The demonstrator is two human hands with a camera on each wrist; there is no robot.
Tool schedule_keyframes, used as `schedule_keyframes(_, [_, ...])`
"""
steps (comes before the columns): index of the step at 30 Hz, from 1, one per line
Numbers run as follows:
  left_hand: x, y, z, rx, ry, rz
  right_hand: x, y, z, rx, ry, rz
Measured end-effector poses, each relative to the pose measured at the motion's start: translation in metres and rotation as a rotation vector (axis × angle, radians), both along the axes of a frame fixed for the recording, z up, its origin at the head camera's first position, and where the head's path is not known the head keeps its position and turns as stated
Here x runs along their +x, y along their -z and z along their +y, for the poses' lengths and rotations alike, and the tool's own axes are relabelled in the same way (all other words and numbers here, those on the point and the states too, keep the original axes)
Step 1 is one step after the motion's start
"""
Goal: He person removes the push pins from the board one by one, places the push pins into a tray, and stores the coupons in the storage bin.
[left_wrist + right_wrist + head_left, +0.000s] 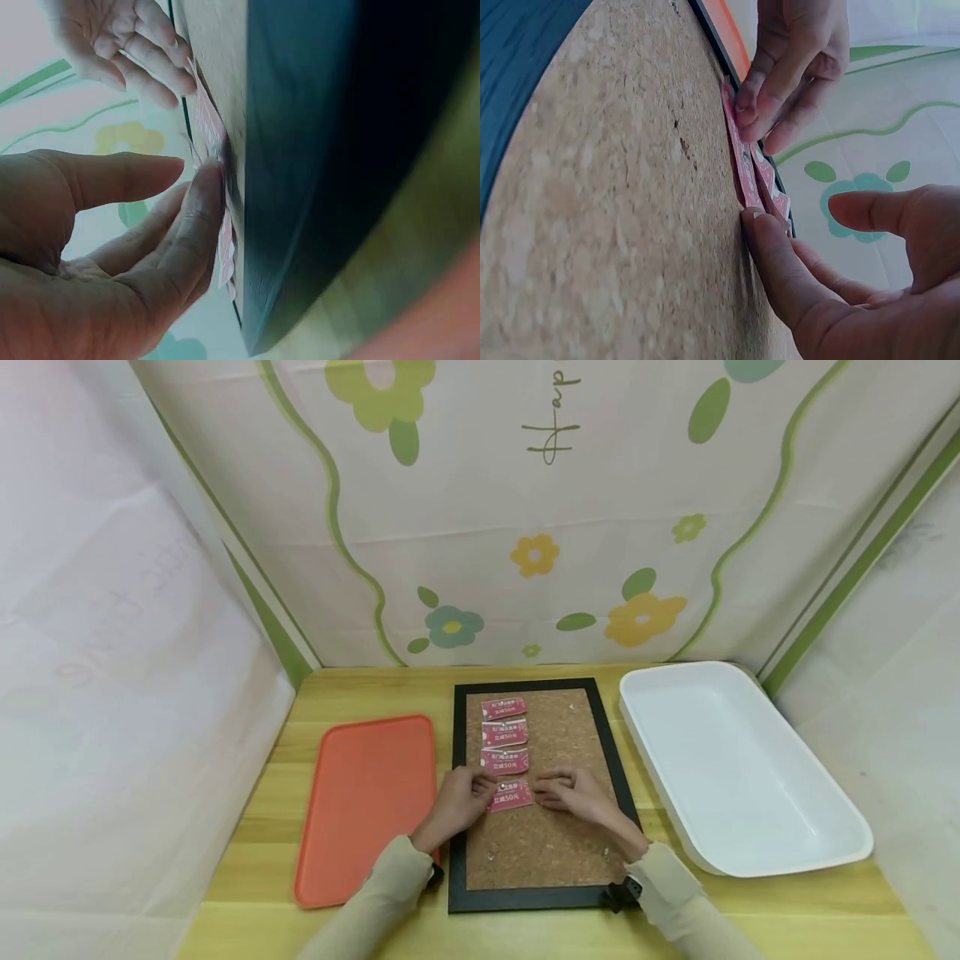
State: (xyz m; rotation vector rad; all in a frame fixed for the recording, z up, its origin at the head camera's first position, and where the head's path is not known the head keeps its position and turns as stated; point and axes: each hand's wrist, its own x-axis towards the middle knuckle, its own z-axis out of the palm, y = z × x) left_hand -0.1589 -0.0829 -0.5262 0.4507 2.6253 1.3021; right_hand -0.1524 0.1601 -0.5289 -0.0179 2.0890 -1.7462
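Note:
A column of pink paper coupons lies on a cork board (536, 852) with a black frame; small pins show near their top edges. My left hand (461, 798) touches the left edge of the lowest coupon (513, 795) with its fingertips. In the left wrist view the left thumb stands apart from the fingers (196, 214). At the same coupon's right edge is my right hand (573, 795). The right wrist view shows its index fingertip right at the edge of the coupon (742, 161) and the thumb spread away. The other coupons (504, 762) lie above it.
An orange-red tray (367, 810) lies left of the board on the wooden table (262, 860). To the right stands a deep white tray (750, 768). Small pins (491, 857) sit near the cork's corners. A flower-patterned cloth (465, 527) hangs behind.

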Motion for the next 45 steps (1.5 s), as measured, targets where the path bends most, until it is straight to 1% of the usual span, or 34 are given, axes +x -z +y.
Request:
schedule_keyframes(4, [0.0,0.002,0.002,0.033,-0.019,-0.003,0.0,0.0,-0.004,-0.019,0.034,-0.036])
schedule_keyframes(8, [-0.001,0.001,0.004,0.062,-0.037,-0.001,-0.001,-0.002,-0.006,-0.04,0.073,-0.052])
schedule_keyframes(12, [-0.002,0.0,0.006,0.068,-0.048,-0.021,0.0,-0.001,-0.008,-0.044,0.067,-0.043])
schedule_keyframes(17, [-0.004,0.003,0.007,0.075,-0.053,-0.076,0.001,0.004,-0.011,-0.019,0.039,-0.029])
schedule_keyframes(20, [-0.007,0.004,0.008,0.052,-0.056,-0.098,0.002,0.004,-0.015,0.007,0.007,-0.01])
schedule_keyframes(23, [-0.01,0.005,0.01,0.01,-0.056,-0.091,0.002,0.003,-0.019,0.02,-0.009,-0.005])
schedule_keyframes(29, [-0.014,0.001,0.018,-0.085,-0.028,-0.035,0.001,0.001,-0.024,0.014,0.035,-0.06])
schedule_keyframes(32, [-0.016,-0.002,0.022,-0.123,-0.021,-0.021,0.001,0.001,-0.025,0.023,0.05,-0.08])
schedule_keyframes(37, [-0.02,-0.004,0.024,-0.148,-0.019,-0.045,0.001,0.002,-0.026,0.033,0.054,-0.068])
schedule_keyframes(41, [-0.021,-0.005,0.024,-0.152,-0.015,-0.07,-0.001,0.006,-0.026,0.029,0.053,-0.069])
schedule_keyframes(45, [-0.021,-0.004,0.025,-0.165,-0.01,-0.062,-0.001,0.009,-0.026,0.021,0.061,-0.074])
